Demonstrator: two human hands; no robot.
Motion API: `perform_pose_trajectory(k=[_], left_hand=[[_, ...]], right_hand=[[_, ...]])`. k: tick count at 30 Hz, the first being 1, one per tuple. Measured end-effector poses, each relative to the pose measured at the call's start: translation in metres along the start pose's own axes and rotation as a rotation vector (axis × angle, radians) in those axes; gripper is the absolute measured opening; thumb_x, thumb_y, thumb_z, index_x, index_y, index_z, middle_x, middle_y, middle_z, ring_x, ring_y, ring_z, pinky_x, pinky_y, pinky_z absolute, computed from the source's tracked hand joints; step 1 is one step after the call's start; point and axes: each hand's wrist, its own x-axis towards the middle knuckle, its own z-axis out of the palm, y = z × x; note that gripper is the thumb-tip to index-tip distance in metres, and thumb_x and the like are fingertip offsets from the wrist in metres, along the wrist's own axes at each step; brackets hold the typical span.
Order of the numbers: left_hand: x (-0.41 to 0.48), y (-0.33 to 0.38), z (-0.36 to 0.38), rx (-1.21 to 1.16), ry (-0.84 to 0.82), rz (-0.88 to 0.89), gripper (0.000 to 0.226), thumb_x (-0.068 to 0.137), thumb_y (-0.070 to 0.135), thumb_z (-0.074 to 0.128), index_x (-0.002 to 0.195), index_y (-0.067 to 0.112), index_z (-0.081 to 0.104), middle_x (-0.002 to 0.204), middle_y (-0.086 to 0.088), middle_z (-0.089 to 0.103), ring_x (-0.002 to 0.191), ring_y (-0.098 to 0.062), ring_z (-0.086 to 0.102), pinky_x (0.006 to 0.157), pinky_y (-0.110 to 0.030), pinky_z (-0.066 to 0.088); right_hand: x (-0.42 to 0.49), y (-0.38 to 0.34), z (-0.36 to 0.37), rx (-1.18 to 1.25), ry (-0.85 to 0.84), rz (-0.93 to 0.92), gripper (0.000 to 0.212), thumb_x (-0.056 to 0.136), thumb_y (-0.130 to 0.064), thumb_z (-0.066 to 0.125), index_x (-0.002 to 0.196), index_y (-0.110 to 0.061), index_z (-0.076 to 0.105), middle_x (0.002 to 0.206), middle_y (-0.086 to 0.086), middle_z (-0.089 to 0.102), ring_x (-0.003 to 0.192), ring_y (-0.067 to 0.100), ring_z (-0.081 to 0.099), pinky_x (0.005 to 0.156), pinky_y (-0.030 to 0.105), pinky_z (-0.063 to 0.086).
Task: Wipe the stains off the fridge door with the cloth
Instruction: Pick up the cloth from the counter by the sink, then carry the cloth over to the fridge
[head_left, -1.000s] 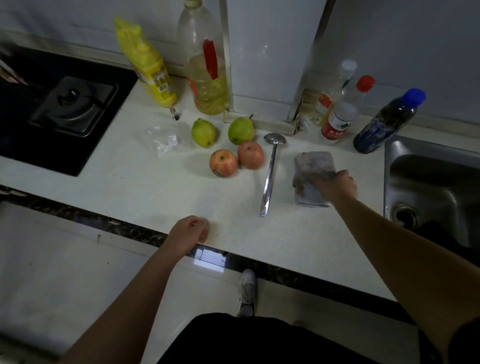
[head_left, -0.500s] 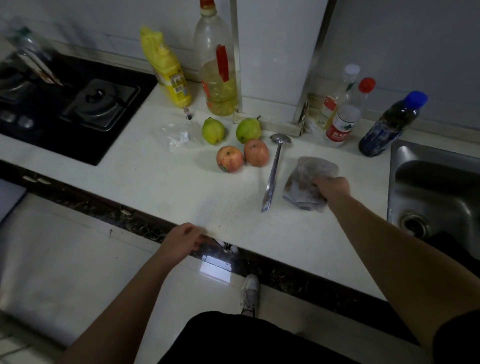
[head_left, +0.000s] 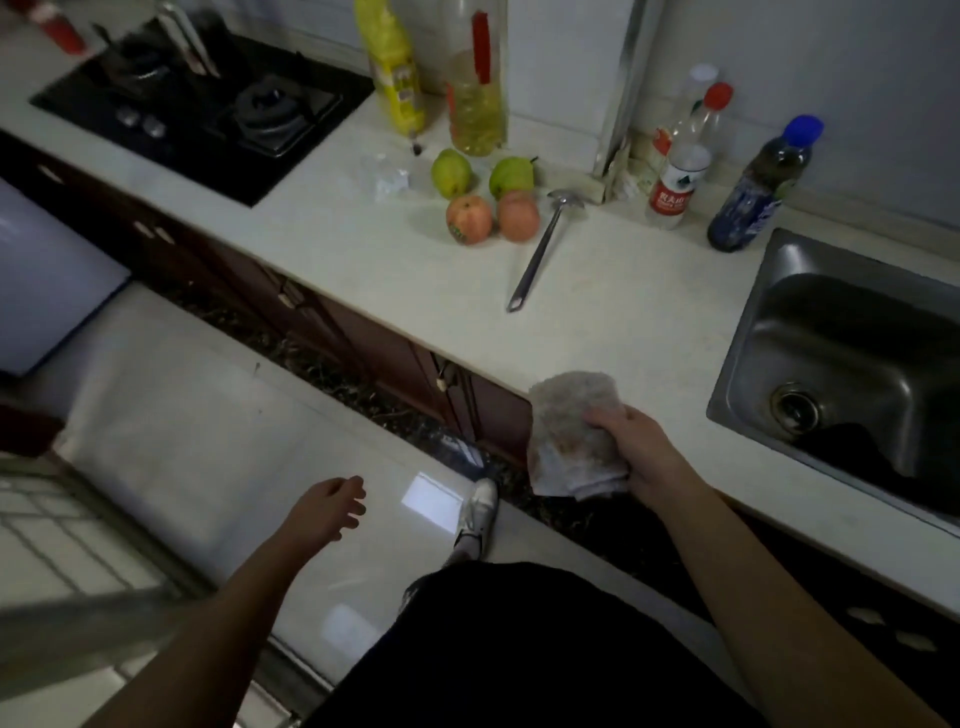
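My right hand (head_left: 641, 452) grips a crumpled grey, stained cloth (head_left: 569, 431) and holds it off the front edge of the white counter (head_left: 613, 322), over the floor. My left hand (head_left: 327, 506) hangs over the pale floor with its fingers loosely apart and nothing in it. A pale bluish-white flat panel (head_left: 47, 280) shows at the far left edge; I cannot tell whether it is the fridge door.
On the counter lie a steel ladle (head_left: 540, 249), two apples (head_left: 491, 215), two pears (head_left: 480, 171), a plastic wrapper and several bottles (head_left: 675, 171) by the wall. A steel sink (head_left: 852, 364) is at right, a black gas hob (head_left: 218, 109) at left. Dark cabinets stand below.
My right hand lifted the cloth from the counter and drew it back past the front edge. My left hand left the counter edge and dropped lower. The view swung left and backward.
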Motion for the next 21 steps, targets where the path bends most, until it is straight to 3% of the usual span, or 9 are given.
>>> perform_pose_trajectory(k=[4, 9, 14, 17, 21], left_hand=[[-0.044, -0.07, 0.018, -0.113, 0.037, -0.047, 0.032, 0.102, 0.034, 0.049, 0.095, 0.01, 0.068, 0.087, -0.007, 0.071, 0.07, -0.021, 0.063, 0.061, -0.028, 0.043], [-0.086, -0.164, 0.022, -0.301, 0.143, -0.13, 0.027, 0.102, 0.029, 0.053, 0.089, 0.011, 0.068, 0.083, -0.009, 0.072, 0.06, -0.019, 0.064, 0.053, -0.024, 0.04], [-0.12, -0.25, 0.012, -0.519, 0.26, -0.296, 0.021, 0.101, 0.016, 0.054, 0.089, 0.002, 0.065, 0.081, -0.015, 0.067, 0.059, -0.022, 0.059, 0.043, -0.019, 0.042], [-0.128, -0.289, -0.003, -0.632, 0.314, -0.398, 0.024, 0.1, 0.016, 0.054, 0.092, -0.004, 0.065, 0.078, -0.015, 0.066, 0.058, -0.023, 0.058, 0.046, -0.019, 0.039], [-0.123, -0.319, -0.037, -0.737, 0.328, -0.48, 0.024, 0.101, 0.013, 0.05, 0.093, -0.004, 0.064, 0.08, -0.017, 0.063, 0.063, -0.025, 0.055, 0.048, -0.021, 0.036]], right_hand=[[-0.028, 0.043, 0.01, -0.179, -0.074, 0.008, 0.043, 0.091, -0.026, 0.071, 0.128, -0.007, 0.062, 0.114, 0.015, 0.071, 0.096, 0.031, 0.072, 0.073, 0.035, 0.061], [-0.052, 0.05, 0.078, -0.384, -0.235, -0.063, 0.034, 0.091, -0.021, 0.07, 0.122, -0.01, 0.062, 0.105, 0.01, 0.071, 0.09, 0.024, 0.073, 0.059, 0.026, 0.057], [-0.071, 0.046, 0.187, -0.569, -0.419, -0.141, 0.027, 0.09, -0.014, 0.07, 0.116, -0.012, 0.064, 0.106, 0.008, 0.071, 0.092, 0.021, 0.071, 0.065, 0.027, 0.056], [-0.077, 0.049, 0.258, -0.667, -0.522, -0.172, 0.019, 0.088, -0.014, 0.072, 0.104, -0.023, 0.064, 0.104, 0.003, 0.071, 0.089, 0.014, 0.071, 0.063, 0.023, 0.055], [-0.079, 0.053, 0.345, -0.795, -0.629, -0.199, 0.028, 0.087, -0.015, 0.073, 0.114, -0.019, 0.065, 0.108, 0.004, 0.072, 0.097, 0.02, 0.071, 0.083, 0.035, 0.06]])
